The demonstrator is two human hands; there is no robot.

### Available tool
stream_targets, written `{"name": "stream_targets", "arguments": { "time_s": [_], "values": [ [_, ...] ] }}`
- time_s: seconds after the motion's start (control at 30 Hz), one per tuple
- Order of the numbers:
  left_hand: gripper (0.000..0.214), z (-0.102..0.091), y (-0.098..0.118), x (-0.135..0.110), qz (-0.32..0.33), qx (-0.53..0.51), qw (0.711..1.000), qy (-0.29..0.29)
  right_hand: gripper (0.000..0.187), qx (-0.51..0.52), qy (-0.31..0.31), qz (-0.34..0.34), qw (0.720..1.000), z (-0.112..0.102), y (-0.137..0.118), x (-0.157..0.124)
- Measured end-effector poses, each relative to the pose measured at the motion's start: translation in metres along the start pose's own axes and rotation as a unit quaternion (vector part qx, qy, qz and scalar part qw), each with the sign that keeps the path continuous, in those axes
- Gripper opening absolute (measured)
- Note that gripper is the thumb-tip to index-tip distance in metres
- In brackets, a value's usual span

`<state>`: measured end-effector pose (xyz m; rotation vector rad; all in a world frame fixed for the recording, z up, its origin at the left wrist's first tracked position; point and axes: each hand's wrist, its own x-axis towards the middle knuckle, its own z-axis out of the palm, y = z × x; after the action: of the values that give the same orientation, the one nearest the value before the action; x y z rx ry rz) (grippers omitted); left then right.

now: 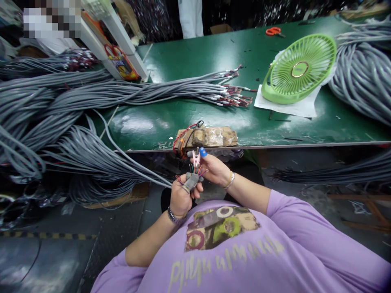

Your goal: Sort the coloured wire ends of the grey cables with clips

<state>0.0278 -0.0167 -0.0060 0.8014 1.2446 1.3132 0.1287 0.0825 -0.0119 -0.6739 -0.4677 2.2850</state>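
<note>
My left hand (182, 194), grey coverings on its fingers, is closed around the end of a grey cable (157, 179). Thin coloured wires (195, 170) fan out of its grip, red, green, orange and purple among them. My right hand (216, 170), a blue wrap on one fingertip, pinches a small pink clip (196, 158) just above the wire ends. Whether the clip touches the wires is too small to tell. Right behind, a worn wooden block (214, 136) lies at the table edge, with red and black leads (183, 138) at its left end.
Bundles of grey cable (131, 94) spread over the green table (171, 57) and hang off its left front. A green fan (301, 69) stands on white paper at right, near a large cable coil (363, 81). Orange-handled scissors (273, 31) lie farther back. A white post (122, 44) rises at left.
</note>
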Motion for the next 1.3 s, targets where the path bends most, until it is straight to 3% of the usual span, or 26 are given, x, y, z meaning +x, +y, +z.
{"name": "stream_targets", "arguments": {
  "time_s": [0.27, 0.5, 0.6, 0.73, 0.93, 1.13, 1.3],
  "values": [
    [0.027, -0.001, -0.005, 0.001, -0.002, 0.016, 1.000, -0.004, 0.039, 0.024, 0.005, -0.008, 1.000, 0.001, 0.004, 0.002],
    [0.030, -0.003, -0.003, -0.008, 0.007, 0.004, 1.000, -0.003, 0.049, 0.025, -0.017, 0.045, 0.999, -0.002, 0.000, -0.004],
    [0.030, -0.003, -0.002, -0.011, 0.015, -0.010, 1.000, 0.009, 0.041, 0.010, -0.023, 0.037, 0.999, -0.002, -0.002, -0.004],
    [0.029, 0.000, -0.002, -0.008, 0.022, -0.022, 0.999, 0.028, 0.029, -0.031, -0.031, -0.033, 0.998, -0.006, 0.001, -0.003],
    [0.029, 0.003, -0.002, -0.003, 0.031, -0.016, 0.999, 0.038, 0.042, -0.138, 0.037, -0.195, 0.970, -0.011, 0.010, -0.001],
    [0.030, 0.002, -0.006, -0.002, 0.033, 0.013, 0.999, 0.033, 0.043, -0.032, -0.006, -0.032, 0.999, -0.004, 0.007, 0.005],
    [0.031, 0.001, -0.008, -0.003, 0.029, 0.022, 0.999, 0.032, 0.036, 0.028, 0.015, -0.027, 0.999, 0.000, 0.007, 0.008]
  ]
}}
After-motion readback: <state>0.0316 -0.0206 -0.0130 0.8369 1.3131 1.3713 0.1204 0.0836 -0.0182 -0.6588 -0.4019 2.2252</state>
